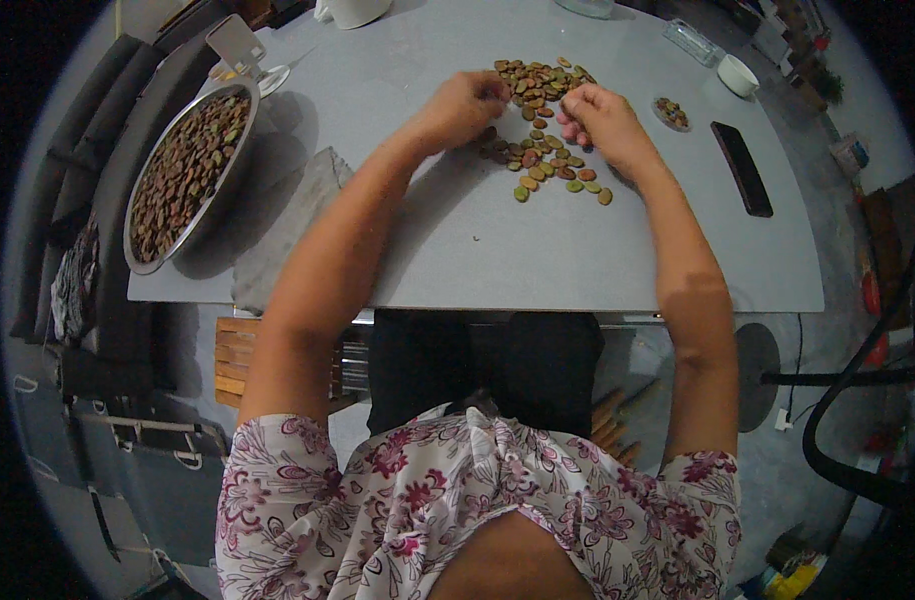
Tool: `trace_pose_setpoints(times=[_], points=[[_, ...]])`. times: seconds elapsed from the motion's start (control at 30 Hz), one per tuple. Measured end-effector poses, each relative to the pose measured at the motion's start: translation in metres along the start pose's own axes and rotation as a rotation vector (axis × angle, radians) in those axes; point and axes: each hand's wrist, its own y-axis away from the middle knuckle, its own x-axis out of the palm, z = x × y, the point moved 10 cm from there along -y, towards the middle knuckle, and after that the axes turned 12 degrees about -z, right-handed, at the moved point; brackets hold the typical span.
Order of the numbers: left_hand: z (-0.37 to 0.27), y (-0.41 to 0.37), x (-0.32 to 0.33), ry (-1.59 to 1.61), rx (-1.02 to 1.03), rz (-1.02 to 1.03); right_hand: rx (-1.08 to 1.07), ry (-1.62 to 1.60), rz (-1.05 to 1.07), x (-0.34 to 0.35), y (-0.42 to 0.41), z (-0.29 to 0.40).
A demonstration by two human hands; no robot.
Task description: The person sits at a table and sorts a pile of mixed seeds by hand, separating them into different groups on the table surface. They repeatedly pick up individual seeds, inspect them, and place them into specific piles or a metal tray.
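Note:
Dried broad beans, green to brown, lie loose on the grey tabletop in a denser pile [536,81] and a looser scatter [555,161] nearer me. My left hand [466,106] is at the left side of the pile, its fingers bent and partly blurred. Across from it, my right hand [606,124] is at the pile's right edge with fingers curled and the thumb close to the index finger. Whether either hand pinches a bean is hidden. A large metal bowl [256,101] full of similar beans stands at the table's left edge.
Right of the pile sit a small clear dish [661,112] with bits in it, a black phone [742,169], a white bowl [738,76] and a clear plastic tray [691,43]. A grey cloth [277,247] lies by my left forearm. Behind the metal bowl stands a phone-like device [236,41].

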Motion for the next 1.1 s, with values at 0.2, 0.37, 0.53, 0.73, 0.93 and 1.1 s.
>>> trace_pose_setpoints(times=[0.2,0.37,0.53,0.73,0.93,1.1], points=[[0.024,-0.005,-0.027,0.355,-0.288,-0.032,0.156,-0.522,0.070,0.009,0.007,0.015],[0.020,-0.004,-0.013,-0.221,-0.032,0.046,-0.267,0.288,-0.003,0.019,0.007,0.026],[-0.001,0.006,0.003,-0.463,0.184,0.110,-0.479,0.487,0.005,0.031,0.004,0.031],[0.002,0.007,0.007,-0.526,0.185,0.131,-0.492,0.628,0.003,0.036,0.005,0.039],[-0.005,0.009,0.008,-0.554,0.254,0.094,-0.465,0.595,-0.044,0.029,0.006,0.036],[-0.003,-0.004,0.001,-0.258,0.171,-0.050,-0.017,0.070,0.015,0.008,-0.004,0.006]])
